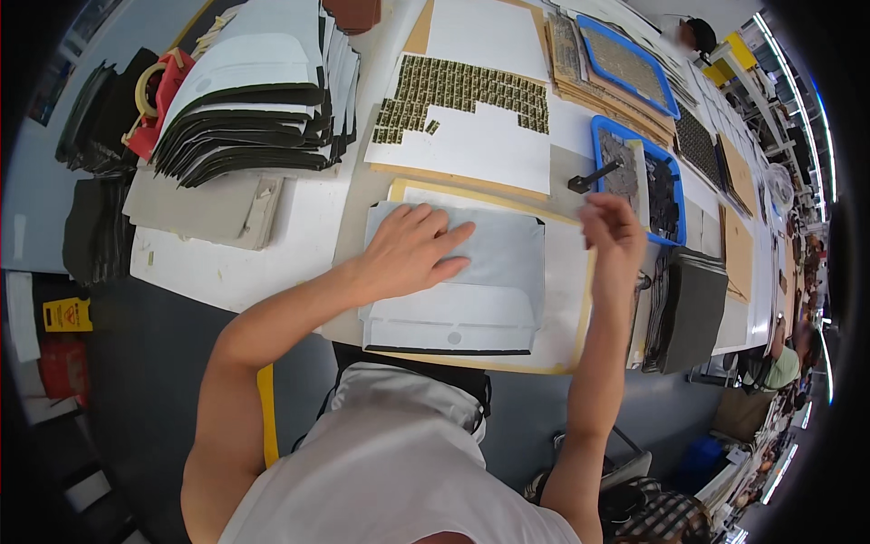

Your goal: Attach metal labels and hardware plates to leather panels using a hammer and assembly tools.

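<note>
A pale grey-white panel point(498, 313) with black edging along its near side lies flat in front of me. My left hand point(412, 240) rests on its upper part, palm down with fingers spread. To the right of the panel, my right hand point(614, 234) is raised, its fingers partly curled and smeared by motion. Whether anything is between them I cannot make out. Just beyond it, a small black tool point(594, 177) with a handle lies by the edge of a blue tray point(598, 145). Dark pieces fill part of that tray.
A white board point(489, 150) carries rows of small dark gold-marked pieces. At the left stand a stack of black-edged panels point(245, 118), grey sheets point(195, 213) and a red tape dispenser point(163, 95). Right are dark sheets point(693, 308) and another blue tray point(625, 59). A person point(775, 363) sits farther right.
</note>
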The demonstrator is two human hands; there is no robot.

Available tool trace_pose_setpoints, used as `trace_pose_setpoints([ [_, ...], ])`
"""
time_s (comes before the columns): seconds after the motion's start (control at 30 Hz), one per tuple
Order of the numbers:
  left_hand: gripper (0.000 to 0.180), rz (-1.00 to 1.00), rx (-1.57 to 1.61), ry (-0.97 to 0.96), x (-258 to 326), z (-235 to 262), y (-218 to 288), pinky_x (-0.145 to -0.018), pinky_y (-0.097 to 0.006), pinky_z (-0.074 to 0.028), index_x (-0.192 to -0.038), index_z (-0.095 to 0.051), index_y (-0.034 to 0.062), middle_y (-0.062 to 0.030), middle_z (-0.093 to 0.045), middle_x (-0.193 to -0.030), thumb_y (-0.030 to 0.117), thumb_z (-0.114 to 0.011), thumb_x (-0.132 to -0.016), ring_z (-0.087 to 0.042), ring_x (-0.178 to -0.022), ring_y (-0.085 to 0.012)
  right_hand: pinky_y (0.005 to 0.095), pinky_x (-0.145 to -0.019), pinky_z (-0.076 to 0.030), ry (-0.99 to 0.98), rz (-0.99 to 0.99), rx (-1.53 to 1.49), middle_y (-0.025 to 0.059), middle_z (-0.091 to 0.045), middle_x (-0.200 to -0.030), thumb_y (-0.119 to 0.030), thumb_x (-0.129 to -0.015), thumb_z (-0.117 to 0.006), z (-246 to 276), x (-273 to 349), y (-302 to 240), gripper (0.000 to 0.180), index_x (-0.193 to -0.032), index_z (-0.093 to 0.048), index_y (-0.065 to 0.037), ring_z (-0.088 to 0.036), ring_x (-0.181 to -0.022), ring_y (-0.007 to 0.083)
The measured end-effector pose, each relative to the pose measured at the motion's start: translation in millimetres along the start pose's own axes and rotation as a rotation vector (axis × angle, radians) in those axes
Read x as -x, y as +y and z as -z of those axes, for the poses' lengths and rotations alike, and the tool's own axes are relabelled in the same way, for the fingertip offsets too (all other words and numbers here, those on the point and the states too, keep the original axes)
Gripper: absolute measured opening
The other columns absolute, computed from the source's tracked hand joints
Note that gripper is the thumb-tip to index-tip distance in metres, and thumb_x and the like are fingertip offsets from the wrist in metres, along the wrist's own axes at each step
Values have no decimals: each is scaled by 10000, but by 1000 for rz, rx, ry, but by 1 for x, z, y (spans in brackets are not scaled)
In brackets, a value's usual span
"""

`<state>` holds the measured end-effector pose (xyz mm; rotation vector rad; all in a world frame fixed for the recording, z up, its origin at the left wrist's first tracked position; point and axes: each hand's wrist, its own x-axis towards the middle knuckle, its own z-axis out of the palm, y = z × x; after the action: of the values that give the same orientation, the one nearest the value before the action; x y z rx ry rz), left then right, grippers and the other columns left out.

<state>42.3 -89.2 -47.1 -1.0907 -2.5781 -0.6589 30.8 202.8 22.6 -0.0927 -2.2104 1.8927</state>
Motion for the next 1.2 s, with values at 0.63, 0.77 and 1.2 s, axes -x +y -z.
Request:
trace_pose_setpoints([
  [0.63, 321, 252, 283, 100, 2, 1, -6, -712, -374, -487, -1106, -761, 59, -24, -625, -782, 148, -809, -801, -598, -762, -217, 248, -664, -558, -337, -398, 21, 85, -735, -809, 4, -880, -745, -90, 23, 37, 99, -963, -718, 50, -700, -711, 126],
  [0.77, 268, 264, 309, 108, 0, 3, -7, -717, -379, -496, -1061, -759, 60, -36, -637, -766, 124, -788, -803, -607, -742, -233, 247, -640, -554, -359, -365, 124, 82, -736, -813, 6, -876, -746, -92, 23, 37, 99, -960, -715, 49, -702, -706, 124],
  [1.2, 179, 301, 288, 116, -7, 1, -6, -630, -357, -488, -977, -787, 119, -7, -633, -724, 114, -793, -797, -602, -689, -207, 262, -615, -548, -314, -278, 208, 81, -731, -820, 24, -845, -752, -97, 27, 40, 86, -920, -714, 44, -693, -689, 122],
])
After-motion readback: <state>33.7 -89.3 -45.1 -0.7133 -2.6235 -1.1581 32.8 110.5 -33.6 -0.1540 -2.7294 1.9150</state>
